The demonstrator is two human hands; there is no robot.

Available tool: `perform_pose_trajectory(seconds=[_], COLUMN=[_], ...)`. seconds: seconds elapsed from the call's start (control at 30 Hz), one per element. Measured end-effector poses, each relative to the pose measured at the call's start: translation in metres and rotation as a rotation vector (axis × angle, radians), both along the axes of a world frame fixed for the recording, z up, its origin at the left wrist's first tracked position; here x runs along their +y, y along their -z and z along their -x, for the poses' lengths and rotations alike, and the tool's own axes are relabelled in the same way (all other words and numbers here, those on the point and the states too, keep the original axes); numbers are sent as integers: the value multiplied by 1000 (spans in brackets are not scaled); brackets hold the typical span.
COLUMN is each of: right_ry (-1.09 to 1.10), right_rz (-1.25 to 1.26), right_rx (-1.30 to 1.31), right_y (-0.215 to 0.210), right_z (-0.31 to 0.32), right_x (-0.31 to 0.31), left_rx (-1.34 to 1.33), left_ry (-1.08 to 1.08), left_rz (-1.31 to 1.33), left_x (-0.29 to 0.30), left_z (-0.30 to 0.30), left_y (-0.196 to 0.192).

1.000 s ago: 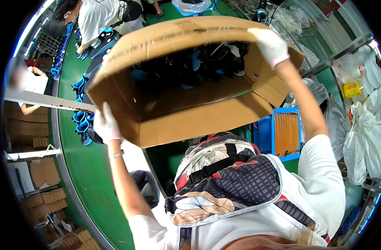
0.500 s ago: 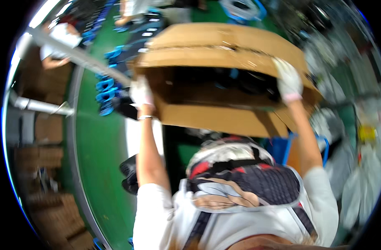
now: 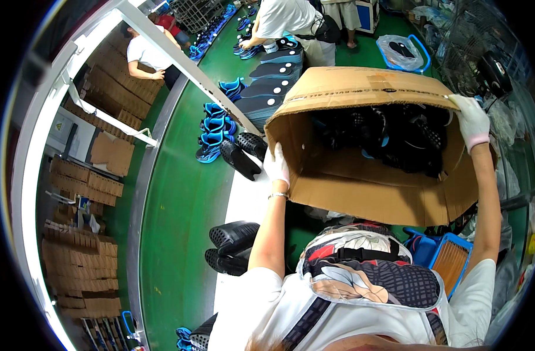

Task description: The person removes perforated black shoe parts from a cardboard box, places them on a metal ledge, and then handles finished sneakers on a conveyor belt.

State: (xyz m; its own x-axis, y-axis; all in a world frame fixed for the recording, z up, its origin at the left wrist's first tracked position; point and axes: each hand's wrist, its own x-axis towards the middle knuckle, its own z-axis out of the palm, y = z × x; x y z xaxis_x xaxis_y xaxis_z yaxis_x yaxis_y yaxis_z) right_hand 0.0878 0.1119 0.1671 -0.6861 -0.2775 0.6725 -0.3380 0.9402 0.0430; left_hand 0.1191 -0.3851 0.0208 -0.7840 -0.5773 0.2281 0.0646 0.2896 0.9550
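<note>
The cardboard box [image 3: 367, 146] was held tipped at upper centre of the frame, its opening facing down toward the person, with dark shoe parts [image 3: 396, 131] inside, not yet emptied. The left hand [image 3: 276, 165] gripped its lower-left edge; the right hand [image 3: 471, 120] gripped its upper-right corner. Below left, black soles [image 3: 232, 245] lay on the white desk [image 3: 244, 202].

A large brown cardboard box [image 3: 367, 146] is tipped on its side, open toward the viewer, with dark shoes inside and a strip of tape along its top. Stacks of small brown cartons [image 3: 80, 275] fill the lower left, with more brown cartons [image 3: 118, 88] stacked at upper left. A small yellow sign [image 3: 59, 126] sits on a white panel at left.
</note>
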Motion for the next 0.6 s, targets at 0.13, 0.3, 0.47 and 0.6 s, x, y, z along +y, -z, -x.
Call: perform_pose_trajectory(seconds=[0.13,0.3,0.47,0.6], right_ry=[8,64,114,178], right_rz=[-72,-48,-60,-120], right_rx=[-66,-81,-97,-89], right_y=[52,101,82,74], right_z=[-12,-36,-53,-68], right_x=[5,3,-20,-41], left_rx=[17,-25,-74,-83], left_ry=[-17,-6,-11,54], left_rz=[10,55,127,9], left_x=[0,-11,-13,-20], left_z=[2,4,-8,-13], left_y=[3,11,-6,10])
